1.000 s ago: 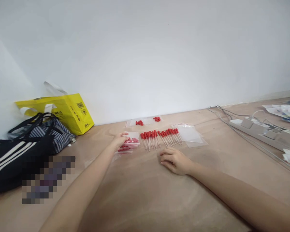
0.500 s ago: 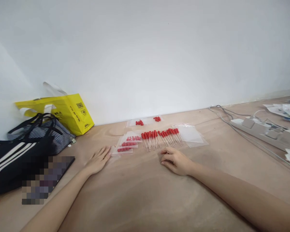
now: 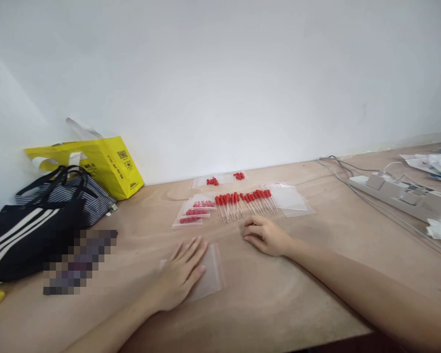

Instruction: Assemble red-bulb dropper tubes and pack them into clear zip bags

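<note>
My left hand (image 3: 182, 272) lies flat, fingers spread, on a clear plastic zip bag (image 3: 212, 274) on the table. My right hand (image 3: 266, 236) rests on its side, loosely curled with a gap between thumb and fingers, and nothing shows in it. Just beyond it is a row of droppers (image 3: 235, 200) with red bulbs and clear, thin stems, laid side by side. Left of them, overlapping zip bags (image 3: 176, 220) contain droppers whose red bulbs show through. A stack of flat clear bags (image 3: 292, 200) lies to the right of the row.
Loose red bulbs (image 3: 238, 175) and clear stems (image 3: 227, 179) lie on plastic near the wall. A yellow bag (image 3: 123, 169), a black bag (image 3: 36, 240) and a blurred-out flat object (image 3: 81, 262) stand at left. A power strip (image 3: 393, 196) with cables occupies the right.
My left hand has moved from beside the filled bags toward me and right, bringing a clear zip bag along under it. My right hand stays in place on the table.
</note>
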`<state>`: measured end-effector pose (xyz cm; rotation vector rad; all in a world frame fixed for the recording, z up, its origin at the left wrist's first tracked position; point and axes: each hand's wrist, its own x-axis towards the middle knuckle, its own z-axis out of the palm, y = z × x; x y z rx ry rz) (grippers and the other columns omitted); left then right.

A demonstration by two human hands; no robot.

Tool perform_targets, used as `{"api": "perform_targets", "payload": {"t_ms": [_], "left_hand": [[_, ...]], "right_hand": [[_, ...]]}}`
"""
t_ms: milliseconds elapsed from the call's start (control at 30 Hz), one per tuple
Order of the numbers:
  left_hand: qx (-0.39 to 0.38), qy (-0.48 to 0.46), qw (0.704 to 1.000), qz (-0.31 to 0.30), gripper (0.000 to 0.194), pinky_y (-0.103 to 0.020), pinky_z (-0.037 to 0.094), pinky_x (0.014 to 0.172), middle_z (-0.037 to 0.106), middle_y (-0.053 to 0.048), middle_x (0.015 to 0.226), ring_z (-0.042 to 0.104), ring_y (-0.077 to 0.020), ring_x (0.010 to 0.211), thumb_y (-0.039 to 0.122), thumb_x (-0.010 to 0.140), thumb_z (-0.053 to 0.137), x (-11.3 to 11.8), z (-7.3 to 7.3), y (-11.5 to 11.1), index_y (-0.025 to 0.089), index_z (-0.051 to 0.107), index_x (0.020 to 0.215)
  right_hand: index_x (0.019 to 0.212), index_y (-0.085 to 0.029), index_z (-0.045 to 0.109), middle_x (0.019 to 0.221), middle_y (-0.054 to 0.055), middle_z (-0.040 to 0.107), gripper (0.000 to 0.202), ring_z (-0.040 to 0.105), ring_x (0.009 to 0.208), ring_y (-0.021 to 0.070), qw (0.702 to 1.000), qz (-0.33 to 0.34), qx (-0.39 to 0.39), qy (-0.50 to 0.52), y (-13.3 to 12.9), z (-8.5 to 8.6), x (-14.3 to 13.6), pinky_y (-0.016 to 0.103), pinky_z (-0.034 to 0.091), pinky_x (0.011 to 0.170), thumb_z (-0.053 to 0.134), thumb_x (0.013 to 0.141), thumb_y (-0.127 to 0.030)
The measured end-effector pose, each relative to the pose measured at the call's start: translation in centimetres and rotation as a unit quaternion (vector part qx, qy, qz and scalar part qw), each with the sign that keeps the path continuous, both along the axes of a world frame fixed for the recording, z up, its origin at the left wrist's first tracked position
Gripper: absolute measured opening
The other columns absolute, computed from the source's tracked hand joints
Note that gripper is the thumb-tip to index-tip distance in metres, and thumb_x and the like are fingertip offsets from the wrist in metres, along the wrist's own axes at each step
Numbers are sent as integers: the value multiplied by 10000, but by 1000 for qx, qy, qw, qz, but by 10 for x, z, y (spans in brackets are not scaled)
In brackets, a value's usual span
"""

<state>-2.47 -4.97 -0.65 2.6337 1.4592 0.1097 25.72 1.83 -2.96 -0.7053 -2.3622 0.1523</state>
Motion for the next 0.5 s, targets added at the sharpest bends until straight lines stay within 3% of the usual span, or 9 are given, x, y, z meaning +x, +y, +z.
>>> {"api": "perform_targets", "payload": {"t_ms": [100, 200, 333, 500], "left_hand": [[-12, -10, 1000, -19, 465, -465, 146, 1030, 199, -49, 1400, 153, -211, 1289, 414, 882, 279, 40, -1, 25, 260, 245, 1319], [20, -44, 999, -7, 462, -458, 167, 1029, 263, -80, 1384, 200, -218, 1278, 414, 878, 284, 62, -2, 47, 213, 333, 1291], [38, -99, 994, -23, 457, -444, 248, 1006, 375, -92, 1328, 300, -233, 1235, 440, 856, 337, 63, 1, 52, 196, 433, 1230], [2, -88, 992, -88, 581, -459, 195, 1034, 297, -64, 1372, 239, -243, 1263, 505, 795, 431, 56, -2, 41, 246, 310, 1301]], "right_hand": [[784, -165, 607, 765, 51, 548, 125, 486, 736, 141, 1000, 19, 11, -21, -1, 1, 2, 277, 406, 670, 493, 797, -212], [822, -168, 623, 744, 47, 551, 145, 480, 718, 138, 999, 27, 6, -35, 0, 2, 5, 273, 398, 658, 486, 802, -210], [868, -175, 626, 769, 48, 569, 160, 495, 739, 139, 999, 33, -8, -31, 2, 3, 8, 277, 401, 672, 482, 806, -204], [890, -181, 619, 814, 54, 590, 169, 513, 765, 137, 998, 62, 3, -27, 2, 3, 5, 286, 407, 708, 472, 807, -177]]}}
